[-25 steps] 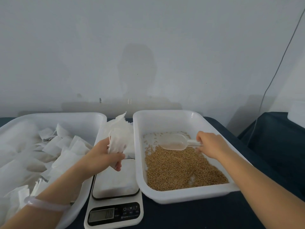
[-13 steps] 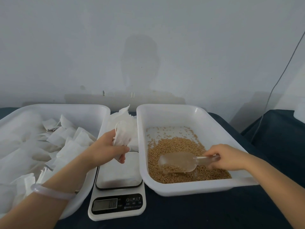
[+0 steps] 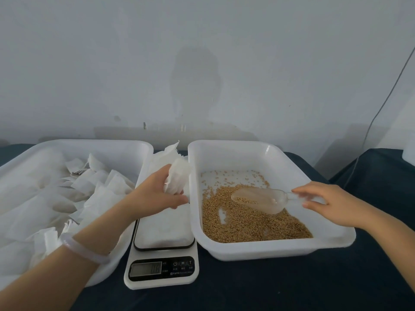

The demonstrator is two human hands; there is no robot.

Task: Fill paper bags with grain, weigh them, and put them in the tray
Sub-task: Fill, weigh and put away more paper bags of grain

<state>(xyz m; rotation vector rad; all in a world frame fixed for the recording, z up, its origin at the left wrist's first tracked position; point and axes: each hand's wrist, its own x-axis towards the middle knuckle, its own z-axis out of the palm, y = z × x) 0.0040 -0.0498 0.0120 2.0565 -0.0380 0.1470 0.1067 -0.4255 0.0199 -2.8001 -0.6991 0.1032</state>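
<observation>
Gripping a crumpled bag [image 3: 178, 176] in the left hand [image 3: 155, 195], raised above the far end of the scale [image 3: 164, 234], just beside the rim of the grain tray [image 3: 280, 251]. Pinching the handle of the scoop [image 3: 260, 199] with the right hand [image 3: 327, 204], too blurred to tell how firmly. Carrying only a little grain [image 3: 247, 223] in the scoop, low over the heap.

Probably loading the scoop ahead of a pour into the bag. Risks from here:

Pouring into a bag squeezed shut. Cannot see an open mouth, so likely to spill down the paper onto the scale or the counter [image 3: 258, 288]. Better to spread the mouth first.

Crossing the tray rim with a tilted scoop. Apt to shed grain onto the scale plate and spoil the reading.

Holding the handle by fingertips alone. Prone to roll or dip under load.

Pouring above the scale rather than above the grain tray. Hard to recover strays there.

Underfilling from so small a scoopful. Likely to need a second dip before weighing.

Dropping the bag unweighed into the left tray [image 3: 101, 142], close by and already holding many bags.
</observation>
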